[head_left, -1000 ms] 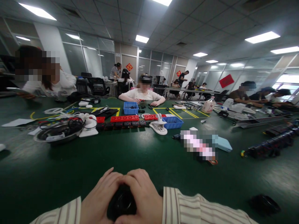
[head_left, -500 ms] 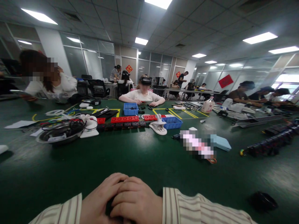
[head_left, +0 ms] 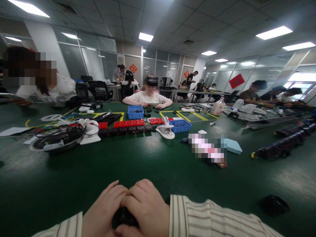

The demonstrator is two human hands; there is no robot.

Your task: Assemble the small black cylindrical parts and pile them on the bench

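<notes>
Green matting covers the long table under rows of ceiling lights. Two hands meet at six o'clock, low in view: the left hand and the right hand are both curled shut around one small black round object, mostly hidden between the fingers, with striped sleeves behind both wrists. At four o'clock, well apart, lies one dark round piece on the mat. Toward one o'clock sits one light blue case. At twelve o'clock stand one white clamp, two blue bins and two red strips. At ten o'clock one metal bowl holds black cables. Beyond, at twelve, one person in white sits facing this way; another sits at ten o'clock, and more at two o'clock.
</notes>
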